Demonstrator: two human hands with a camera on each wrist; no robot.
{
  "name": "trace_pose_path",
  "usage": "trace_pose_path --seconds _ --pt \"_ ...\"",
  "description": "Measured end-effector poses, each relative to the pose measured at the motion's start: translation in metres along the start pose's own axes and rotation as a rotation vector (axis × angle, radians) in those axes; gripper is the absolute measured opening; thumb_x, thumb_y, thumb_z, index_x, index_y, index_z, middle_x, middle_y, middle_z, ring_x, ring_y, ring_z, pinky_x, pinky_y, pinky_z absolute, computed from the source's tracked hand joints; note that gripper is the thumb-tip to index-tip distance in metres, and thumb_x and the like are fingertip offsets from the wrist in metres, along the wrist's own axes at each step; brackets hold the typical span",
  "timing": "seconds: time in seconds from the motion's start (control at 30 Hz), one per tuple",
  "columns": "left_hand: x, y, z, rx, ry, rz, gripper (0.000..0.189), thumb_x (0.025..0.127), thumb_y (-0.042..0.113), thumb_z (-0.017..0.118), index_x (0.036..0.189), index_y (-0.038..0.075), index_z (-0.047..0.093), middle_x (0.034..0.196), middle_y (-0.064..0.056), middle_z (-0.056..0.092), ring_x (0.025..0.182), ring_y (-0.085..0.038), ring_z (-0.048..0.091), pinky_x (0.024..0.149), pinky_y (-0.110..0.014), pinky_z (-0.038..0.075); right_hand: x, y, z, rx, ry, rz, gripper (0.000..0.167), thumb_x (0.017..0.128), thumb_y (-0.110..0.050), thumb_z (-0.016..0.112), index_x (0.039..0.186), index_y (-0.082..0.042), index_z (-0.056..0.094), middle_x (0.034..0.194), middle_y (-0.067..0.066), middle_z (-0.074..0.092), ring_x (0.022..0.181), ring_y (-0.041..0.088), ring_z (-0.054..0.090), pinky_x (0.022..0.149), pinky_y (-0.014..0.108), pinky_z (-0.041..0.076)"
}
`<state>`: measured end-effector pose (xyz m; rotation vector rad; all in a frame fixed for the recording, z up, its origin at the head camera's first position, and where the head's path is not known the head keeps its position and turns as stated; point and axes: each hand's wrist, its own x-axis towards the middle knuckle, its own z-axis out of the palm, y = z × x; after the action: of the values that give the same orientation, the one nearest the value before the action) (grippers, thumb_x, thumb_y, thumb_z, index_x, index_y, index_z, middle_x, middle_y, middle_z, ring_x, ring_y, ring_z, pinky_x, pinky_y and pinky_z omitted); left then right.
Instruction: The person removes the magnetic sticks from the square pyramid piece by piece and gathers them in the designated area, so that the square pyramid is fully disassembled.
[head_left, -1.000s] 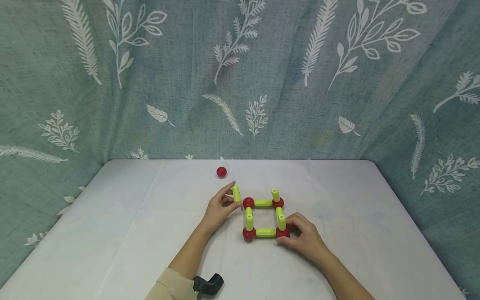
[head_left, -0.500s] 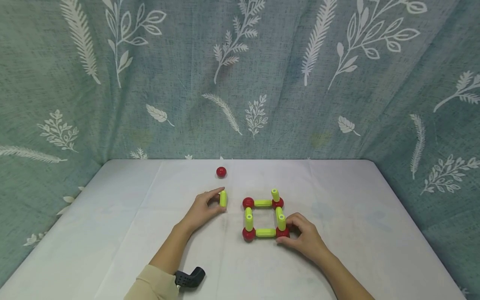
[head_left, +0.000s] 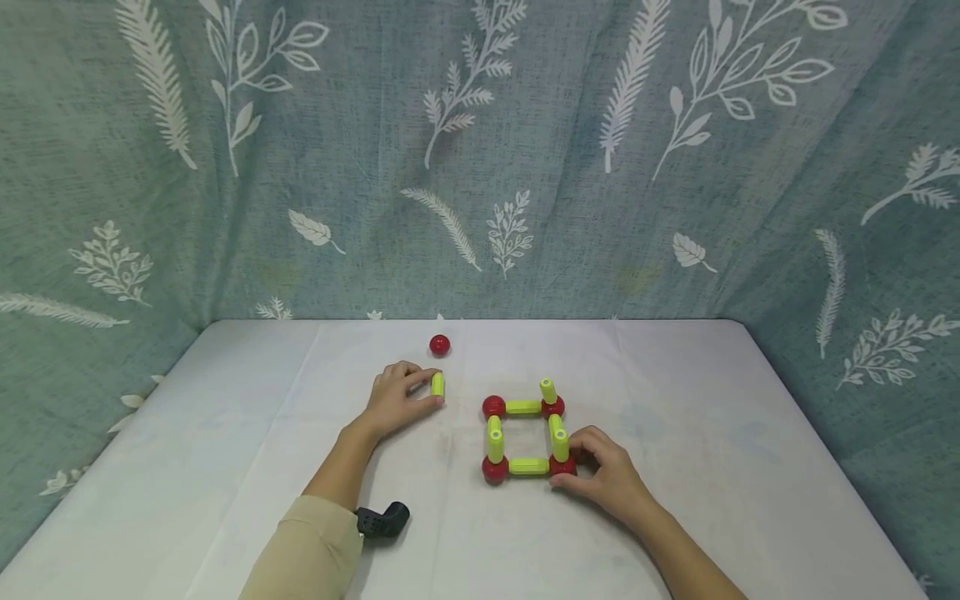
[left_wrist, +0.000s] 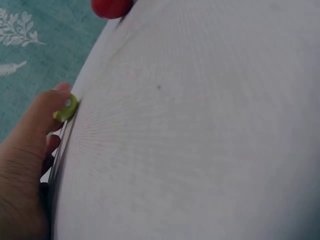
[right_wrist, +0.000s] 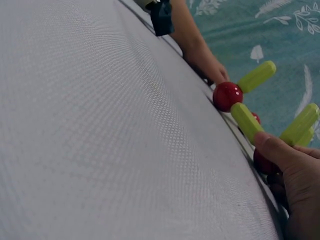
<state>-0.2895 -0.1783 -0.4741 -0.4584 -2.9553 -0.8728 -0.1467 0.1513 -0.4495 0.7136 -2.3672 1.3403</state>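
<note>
In the head view my left hand point(head_left: 393, 400) pinches a short yellow-green stick point(head_left: 437, 384) between thumb and fingertips, left of a square frame. The frame has red balls at its corners, joined by yellow-green rods point(head_left: 528, 467). Short sticks stand up from three of the balls; the far-left ball point(head_left: 493, 407) has a bare top. My right hand point(head_left: 606, 475) grips the near-right red ball point(head_left: 562, 465) with thumb and fingers. The left wrist view shows the pinched stick point(left_wrist: 66, 109) end-on, and the right wrist view shows the thumb over the gripped ball point(right_wrist: 265, 162).
A loose red ball point(head_left: 439, 345) lies near the table's back edge, just beyond my left hand. A white cloth covers the table point(head_left: 675, 375). A patterned green curtain point(head_left: 360, 167) hangs behind and at both sides. A black device point(head_left: 384, 520) sits on the left wrist.
My left hand has carried the stick leftward, away from the frame's far-left ball, then slightly back toward the loose ball. My right hand keeps its grip, and the frame stays put.
</note>
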Motion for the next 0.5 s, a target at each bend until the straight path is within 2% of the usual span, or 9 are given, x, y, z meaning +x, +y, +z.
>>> trace_pose_path --seconds 0.13,0.23,0.5 --pt "0.0076 0.0015 0.0007 0.031 -0.012 -0.045 0.056 0.084 0.045 0.062 0.134 0.02 0.055 0.118 -0.009 0.046 0.116 -0.029 0.035 0.099 -0.049 0.026 -0.0003 0.0007 -0.0001 -0.007 -0.001 0.011 0.038 0.06 0.0 0.085 0.088 -0.003 0.06 0.088 0.003 0.058 0.074 0.022 0.056 0.064 0.03 0.052" --pt "0.0102 0.0019 0.0013 0.06 -0.007 -0.053 0.056 0.085 0.044 0.061 0.135 0.02 0.054 0.118 -0.01 0.045 0.117 -0.03 0.034 0.099 -0.049 0.024 -0.0003 0.0012 -0.0002 -0.001 0.0 0.008 0.038 0.06 0.001 0.085 0.088 -0.003 0.06 0.088 0.004 0.058 0.074 0.022 0.056 0.064 0.03 0.052" --pt "0.0089 0.0023 0.0009 0.028 0.001 -0.066 0.062 0.085 0.047 0.06 0.139 0.018 0.048 0.124 -0.012 0.045 0.119 -0.031 0.034 0.101 -0.05 0.023 -0.0005 0.0018 0.0005 -0.007 -0.001 0.023 0.037 0.06 0.0 0.085 0.088 -0.004 0.06 0.088 0.003 0.059 0.075 0.021 0.056 0.065 0.03 0.052"
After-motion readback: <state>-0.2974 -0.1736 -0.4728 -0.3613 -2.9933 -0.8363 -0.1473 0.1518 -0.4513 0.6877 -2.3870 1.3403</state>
